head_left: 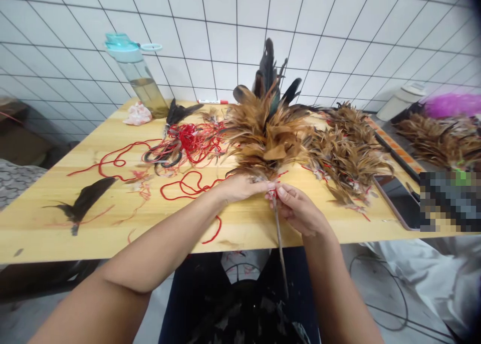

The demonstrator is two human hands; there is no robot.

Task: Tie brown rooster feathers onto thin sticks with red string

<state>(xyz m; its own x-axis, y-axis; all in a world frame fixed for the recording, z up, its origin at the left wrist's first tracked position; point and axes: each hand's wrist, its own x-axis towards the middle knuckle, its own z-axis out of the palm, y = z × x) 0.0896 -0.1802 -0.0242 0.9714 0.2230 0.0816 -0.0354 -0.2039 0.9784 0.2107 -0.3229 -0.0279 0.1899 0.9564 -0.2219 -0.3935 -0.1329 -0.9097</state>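
Surface: pale wooden table (pixel 56 234), near edge just ahead of the hands.
Left hand (pixel 240 189): closed at the stick top.
Right hand (pixel 298 209): pinching beside the left.
Grip: hands together, clamped on wooden stick (pixel 280 244), stick pointing down past the table edge.
Held item: brown feather bunch (pixel 263 133), rising above the hands.
Table, farther: red yarn (pixel 188 138), feather strips (pixel 349 158).
Background: plastic water bottle (pixel 139 73), white tiled wall (pixel 240 33).

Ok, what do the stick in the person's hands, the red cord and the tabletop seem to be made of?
The stick looks like thin wood or cane: matte, brownish, and slightly uneven, though it is too narrow to be sure. The red cord looks like soft, matte yarn, lying in limp loops. The tabletop looks like pale wood with a smooth, varnished finish, showing visible grain and a slight sheen.
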